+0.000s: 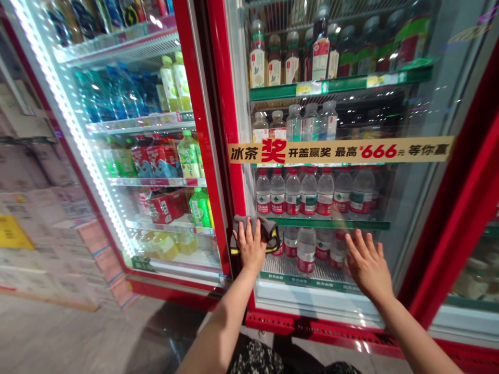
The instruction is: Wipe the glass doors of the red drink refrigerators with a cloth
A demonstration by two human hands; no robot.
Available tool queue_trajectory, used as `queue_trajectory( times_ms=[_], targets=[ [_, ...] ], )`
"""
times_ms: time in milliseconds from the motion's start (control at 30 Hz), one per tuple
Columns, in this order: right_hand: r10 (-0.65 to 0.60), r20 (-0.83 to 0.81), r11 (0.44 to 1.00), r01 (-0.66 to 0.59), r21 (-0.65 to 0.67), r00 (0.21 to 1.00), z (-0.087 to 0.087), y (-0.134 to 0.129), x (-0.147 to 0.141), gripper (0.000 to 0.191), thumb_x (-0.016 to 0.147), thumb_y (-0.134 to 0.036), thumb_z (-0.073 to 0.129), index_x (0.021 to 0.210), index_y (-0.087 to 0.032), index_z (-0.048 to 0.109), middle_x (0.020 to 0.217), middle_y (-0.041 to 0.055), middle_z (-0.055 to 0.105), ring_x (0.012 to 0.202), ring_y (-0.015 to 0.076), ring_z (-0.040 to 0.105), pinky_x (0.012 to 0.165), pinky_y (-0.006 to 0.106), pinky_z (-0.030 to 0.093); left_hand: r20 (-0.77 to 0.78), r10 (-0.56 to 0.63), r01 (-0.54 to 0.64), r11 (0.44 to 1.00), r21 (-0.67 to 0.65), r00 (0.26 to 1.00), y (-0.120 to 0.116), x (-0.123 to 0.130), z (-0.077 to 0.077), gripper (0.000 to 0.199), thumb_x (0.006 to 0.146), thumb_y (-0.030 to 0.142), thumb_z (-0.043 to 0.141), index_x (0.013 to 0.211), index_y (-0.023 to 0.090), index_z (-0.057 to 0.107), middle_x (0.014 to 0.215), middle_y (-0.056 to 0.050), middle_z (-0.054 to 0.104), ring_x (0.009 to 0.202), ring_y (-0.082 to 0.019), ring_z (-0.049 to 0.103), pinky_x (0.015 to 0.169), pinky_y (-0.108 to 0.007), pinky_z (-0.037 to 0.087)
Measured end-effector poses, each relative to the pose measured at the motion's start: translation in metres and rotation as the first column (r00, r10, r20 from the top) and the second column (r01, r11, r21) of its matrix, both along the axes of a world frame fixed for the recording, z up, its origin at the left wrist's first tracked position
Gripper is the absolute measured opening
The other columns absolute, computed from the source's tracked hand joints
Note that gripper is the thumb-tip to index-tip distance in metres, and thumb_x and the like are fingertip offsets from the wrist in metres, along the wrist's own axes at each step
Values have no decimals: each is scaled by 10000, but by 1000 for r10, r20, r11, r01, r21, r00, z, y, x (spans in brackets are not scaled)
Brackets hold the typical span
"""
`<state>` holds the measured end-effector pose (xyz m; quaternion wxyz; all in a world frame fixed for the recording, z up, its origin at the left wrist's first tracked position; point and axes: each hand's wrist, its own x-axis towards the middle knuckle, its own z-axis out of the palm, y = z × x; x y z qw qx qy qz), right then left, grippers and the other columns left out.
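My left hand (251, 244) holds a grey cloth (270, 228) with yellow and black edging against the lower left of a red-framed glass fridge door (230, 104). Its fingers lie over the folded cloth, which bunches out on both sides of them. Farther right, my right hand (368, 262) is open with its fingers apart, at the glass of the same door and holding nothing. I cannot tell whether its fingertips touch the pane. Behind the glass, water bottles (306, 249) with red labels stand near both hands.
A yellow banner (339, 150) crosses the door glass above my hands. To the left, another lit fridge (156, 124) holds bottled drinks and packs. Stacked cartons (50, 244) stand farther left on the grey floor (97, 343). Another red door frame (456, 223) rises at right.
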<state>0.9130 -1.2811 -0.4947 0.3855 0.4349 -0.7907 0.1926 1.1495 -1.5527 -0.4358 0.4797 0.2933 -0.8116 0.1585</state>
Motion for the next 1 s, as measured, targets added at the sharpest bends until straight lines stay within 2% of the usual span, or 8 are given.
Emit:
queue_trajectory(
  times_ms=[67,133,300,367,567,633,867,1000],
  targets=[
    [0,-12,1000,0,0,1000,-1,0,-2,865,943,-274,539,1630,-325,16,1696,85,135,1516,395,268,1154,635,341,78,-15,15,1000,9,997,3,11,-30,676,848,182,664,1499,189,480,1614,-180,359,1556,-368,120,1217,-661,217],
    [1,-22,1000,-1,-1,1000,-2,1,-2,868,947,-268,536,1628,-327,2,1696,86,130,1515,396,271,1147,637,349,117,-28,28,1000,4,993,2,16,-31,668,849,173,661,1493,221,490,1619,-165,357,1553,-369,137,1211,-667,225],
    [15,-8,1000,-15,-14,1000,0,-2,-1,930,915,-285,595,1625,-328,-4,1695,97,103,1509,421,270,1129,669,353,79,-57,63,995,-73,995,-9,-8,47,698,877,170,620,1534,299,422,1656,-93,292,1560,-334,140,1240,-662,116],
    [18,-3,999,-18,-27,1000,0,-4,0,958,896,-279,612,1623,-330,-10,1696,92,79,1512,424,258,1132,682,343,56,-49,55,994,-96,997,-10,-17,59,715,876,175,618,1545,307,400,1659,-81,286,1561,-328,142,1248,-654,83],
    [18,13,999,-18,-32,1000,0,-7,1,989,876,-275,633,1624,-326,-13,1693,78,55,1527,416,218,1153,688,314,179,-50,65,995,-75,983,-4,0,-26,665,857,216,659,1488,330,485,1588,-88,430,1539,-328,236,1239,-674,88],
    [12,19,1000,-11,-25,1000,2,-8,2,984,880,-257,624,1624,-320,-16,1692,83,66,1529,409,215,1160,682,309,188,-48,61,996,-64,981,0,-2,-39,666,854,205,664,1483,336,490,1586,-86,433,1541,-331,225,1232,-687,99],
    [-31,-2,999,31,-16,1000,9,-9,5,945,912,-187,543,1614,-328,-73,1689,86,130,1524,374,256,1167,637,323,-5,-52,51,996,-75,999,43,-78,22,765,875,201,645,1571,297,343,1648,-105,291,1560,-347,115,1237,-689,73],
    [-32,15,999,32,5,999,10,-9,2,902,898,-197,544,1632,-302,30,1687,80,172,1534,360,236,1187,617,301,406,-244,373,886,-276,880,44,-76,11,715,900,347,677,1534,442,360,1627,14,348,1569,-245,109,1263,-590,-41]
  ],
)
